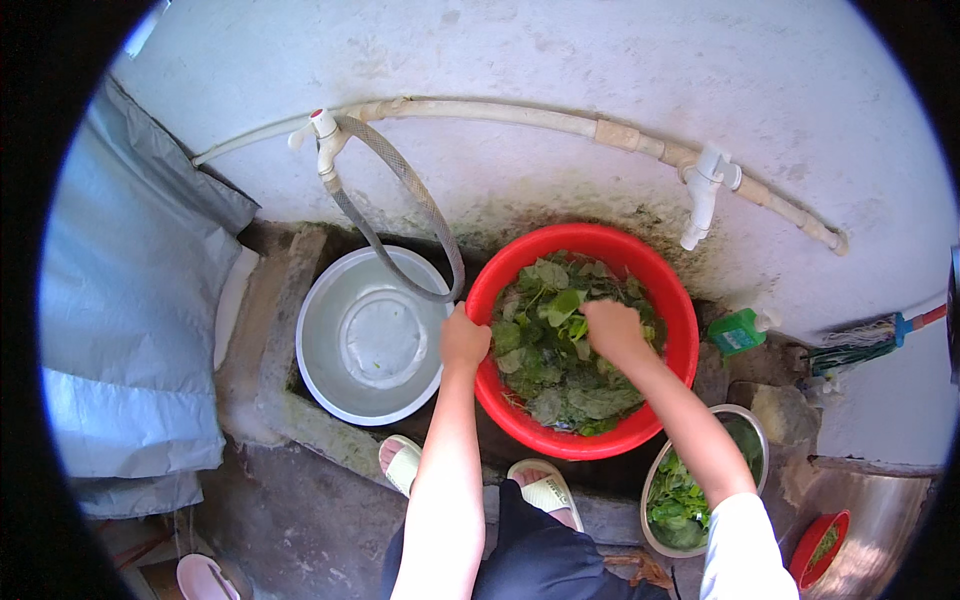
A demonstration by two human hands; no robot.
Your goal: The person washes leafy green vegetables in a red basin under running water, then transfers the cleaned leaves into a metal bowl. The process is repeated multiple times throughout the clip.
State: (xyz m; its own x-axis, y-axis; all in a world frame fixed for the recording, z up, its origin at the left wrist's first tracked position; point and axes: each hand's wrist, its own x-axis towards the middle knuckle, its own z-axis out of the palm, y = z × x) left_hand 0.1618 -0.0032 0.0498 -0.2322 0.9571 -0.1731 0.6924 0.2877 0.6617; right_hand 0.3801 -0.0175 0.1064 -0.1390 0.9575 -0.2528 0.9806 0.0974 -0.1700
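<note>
A round red plastic basin (574, 445) stands against the wall in front of me, filled with green leaves (551, 375) that look wet. My left hand (463, 339) is closed over the left rim of this basin. Above the leaves, my right hand (616, 330) pinches a small bunch of leafy greens (566, 306) near the basin's middle. Immediately left of the red one is a light metal basin (322, 349) with a few green scraps on its bottom. The fingertips of my right hand are partly hidden.
A braided hose (409, 180) loops from a tap (326, 142) into the metal basin. Another tap (703, 199) projects above the red basin's right side. Rightward are a green bottle (735, 332), an oval metal basin (759, 427) of greens and a mop (855, 345). A concrete curb (337, 435) runs before my sandals.
</note>
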